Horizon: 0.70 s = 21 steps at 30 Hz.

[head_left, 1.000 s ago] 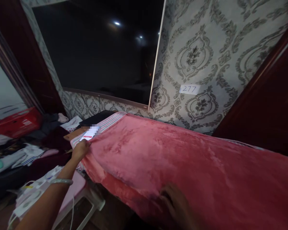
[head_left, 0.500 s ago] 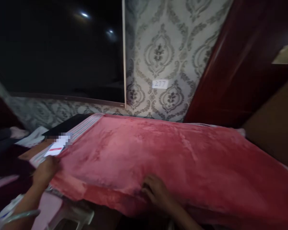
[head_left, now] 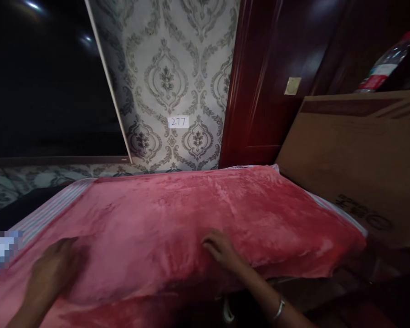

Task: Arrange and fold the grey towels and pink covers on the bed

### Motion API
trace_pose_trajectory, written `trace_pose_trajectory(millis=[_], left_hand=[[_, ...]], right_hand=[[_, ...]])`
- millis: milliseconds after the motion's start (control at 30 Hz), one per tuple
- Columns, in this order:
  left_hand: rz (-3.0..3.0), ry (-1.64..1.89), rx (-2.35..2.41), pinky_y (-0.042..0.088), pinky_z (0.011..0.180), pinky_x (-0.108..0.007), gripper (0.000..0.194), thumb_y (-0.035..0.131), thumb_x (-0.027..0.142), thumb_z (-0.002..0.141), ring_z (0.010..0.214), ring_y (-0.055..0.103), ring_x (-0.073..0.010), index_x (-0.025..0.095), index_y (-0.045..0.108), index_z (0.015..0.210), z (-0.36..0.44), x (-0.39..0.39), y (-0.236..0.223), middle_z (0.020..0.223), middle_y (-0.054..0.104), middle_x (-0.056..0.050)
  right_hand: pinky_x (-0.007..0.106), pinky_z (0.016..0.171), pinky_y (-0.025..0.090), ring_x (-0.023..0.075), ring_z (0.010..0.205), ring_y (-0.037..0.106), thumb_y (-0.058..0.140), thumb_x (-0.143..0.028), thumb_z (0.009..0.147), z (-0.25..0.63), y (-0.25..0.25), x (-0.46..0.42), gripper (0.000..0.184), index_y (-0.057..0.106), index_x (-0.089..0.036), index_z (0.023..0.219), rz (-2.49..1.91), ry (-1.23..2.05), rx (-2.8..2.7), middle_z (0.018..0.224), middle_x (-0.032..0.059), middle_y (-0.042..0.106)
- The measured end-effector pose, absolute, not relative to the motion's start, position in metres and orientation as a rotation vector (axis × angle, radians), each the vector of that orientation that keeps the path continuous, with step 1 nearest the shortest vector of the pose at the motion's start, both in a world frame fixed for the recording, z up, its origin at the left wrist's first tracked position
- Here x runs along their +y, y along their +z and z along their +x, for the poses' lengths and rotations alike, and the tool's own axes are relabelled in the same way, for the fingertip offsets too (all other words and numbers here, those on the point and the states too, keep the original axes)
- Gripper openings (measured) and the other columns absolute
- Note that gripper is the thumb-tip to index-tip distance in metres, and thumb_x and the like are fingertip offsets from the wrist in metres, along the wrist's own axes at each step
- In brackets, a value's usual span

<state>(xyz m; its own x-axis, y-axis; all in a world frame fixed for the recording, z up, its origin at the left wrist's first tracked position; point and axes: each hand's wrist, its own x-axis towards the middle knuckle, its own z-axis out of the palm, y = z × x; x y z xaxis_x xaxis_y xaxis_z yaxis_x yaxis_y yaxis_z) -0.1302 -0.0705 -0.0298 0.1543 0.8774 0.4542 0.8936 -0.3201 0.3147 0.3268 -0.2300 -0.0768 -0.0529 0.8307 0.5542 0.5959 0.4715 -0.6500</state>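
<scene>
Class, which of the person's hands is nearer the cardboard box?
Right. The right hand is over the red cloth, left of the box; the left hand is farther left, toward the striped border.

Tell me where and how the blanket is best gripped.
Probably by the near edge of the blanket, to the right of the right hand, coming from the front and pinching it from above and below. There it droops, leaving an edge to pinch, whereas the far edge runs along the wall and the right side lies close to the box.
</scene>
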Motion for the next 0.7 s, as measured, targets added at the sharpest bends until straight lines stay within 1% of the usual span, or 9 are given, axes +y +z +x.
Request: trace_pose_trajectory(millis=[67,167,233,267,333,400,500,600,700], left_hand=[[-2.465,-0.871,-1.621,0.045,0.11,-0.059,0.034,0.044,0.048,0.076,0.117,0.064,-0.0399,0.028,0.065,0.094,-0.083,-0.058,-0.047,0.103,0.077,-0.011],[-2.678,-0.802,-1.304,0.039,0.118,-0.053,0.046,0.044,0.048,0.085,0.132,0.058,-0.0348,0.022,0.069,0.114,-0.014,-0.063,-0.07,0.131,0.071,-0.013],[-2.75,-0.788,-1.171,0.036,0.12,-0.052,0.052,0.042,0.047,0.09,0.137,0.054,-0.0324,0.021,0.066,0.128,0.02,-0.072,-0.082,0.141,0.065,-0.012],[-2.773,-0.774,-1.143,0.035,0.121,-0.052,0.054,0.041,0.047,0.091,0.138,0.053,-0.0317,0.021,0.065,0.133,0.032,-0.076,-0.086,0.143,0.064,-0.011],[-2.791,-0.729,-1.174,0.037,0.119,-0.054,0.057,0.037,0.047,0.093,0.139,0.053,-0.0318,0.02,0.064,0.137,0.046,-0.079,-0.092,0.145,0.062,-0.011],[-2.78,-0.669,-1.269,0.04,0.115,-0.056,0.062,0.034,0.048,0.093,0.14,0.052,-0.0333,0.018,0.064,0.138,0.049,-0.076,-0.097,0.146,0.061,-0.014],[-2.765,-0.654,-1.34,0.042,0.113,-0.057,0.065,0.034,0.051,0.092,0.14,0.052,-0.0344,0.017,0.064,0.137,0.044,-0.065,-0.105,0.146,0.06,-0.015],[-2.786,-0.694,-1.275,0.044,0.111,-0.057,0.065,0.036,0.056,0.089,0.138,0.054,-0.0353,0.019,0.067,0.133,0.038,-0.053,-0.115,0.144,0.062,-0.014],[-2.766,-0.747,-1.24,0.05,0.105,-0.058,0.064,0.038,0.06,0.086,0.132,0.059,-0.0372,0.021,0.071,0.124,0.036,-0.046,-0.124,0.136,0.068,-0.014]], right_hand=[[0.031,0.08,0.052,0.0178,0.084,0.065,0.047,-0.029,0.094,0.375,-0.082,-0.233,0.022,0.067,-0.021,0.087,-1.331,0.237,-1.567,0.088,0.0052,0.07],[0.035,0.081,0.055,0.0218,0.085,0.068,0.049,-0.039,0.088,0.459,-0.087,-0.248,0.027,0.069,-0.02,0.086,-1.585,0.068,-1.204,0.088,0.0076,0.073],[0.036,0.08,0.056,0.0236,0.083,0.069,0.052,-0.04,0.082,0.515,-0.085,-0.264,0.027,0.07,-0.02,0.083,-1.805,-0.064,-0.917,0.086,0.0078,0.074],[0.037,0.082,0.056,0.0249,0.085,0.069,0.051,-0.039,0.082,0.541,-0.082,-0.274,0.028,0.07,-0.019,0.085,-1.866,-0.122,-0.813,0.088,0.0092,0.075],[0.04,0.087,0.055,0.027,0.093,0.069,0.049,-0.033,0.082,0.585,-0.075,-0.292,0.031,0.072,-0.016,0.094,-1.966,-0.219,-0.632,0.095,0.0128,0.075],[0.044,0.095,0.053,0.0299,0.104,0.068,0.048,-0.026,0.083,0.619,-0.068,-0.309,0.036,0.072,-0.011,0.106,-2.066,-0.283,-0.47,0.106,0.0174,0.074],[0.051,0.105,0.046,0.0353,0.121,0.061,0.05,-0.02,0.084,0.653,-0.061,-0.325,0.045,0.067,-0.008,0.124,-2.236,-0.319,-0.232,0.12,0.023,0.069],[0.056,0.105,0.047,0.0396,0.132,0.053,0.053,-0.021,0.087,0.677,-0.057,-0.334,0.051,0.062,-0.011,0.136,-2.37,-0.29,-0.073,0.134,0.0249,0.062],[0.056,0.105,0.047,0.0405,0.133,0.053,0.057,-0.026,0.089,0.694,-0.055,-0.337,0.049,0.063,-0.013,0.135,-2.467,-0.217,-0.033,0.136,0.0241,0.061]])
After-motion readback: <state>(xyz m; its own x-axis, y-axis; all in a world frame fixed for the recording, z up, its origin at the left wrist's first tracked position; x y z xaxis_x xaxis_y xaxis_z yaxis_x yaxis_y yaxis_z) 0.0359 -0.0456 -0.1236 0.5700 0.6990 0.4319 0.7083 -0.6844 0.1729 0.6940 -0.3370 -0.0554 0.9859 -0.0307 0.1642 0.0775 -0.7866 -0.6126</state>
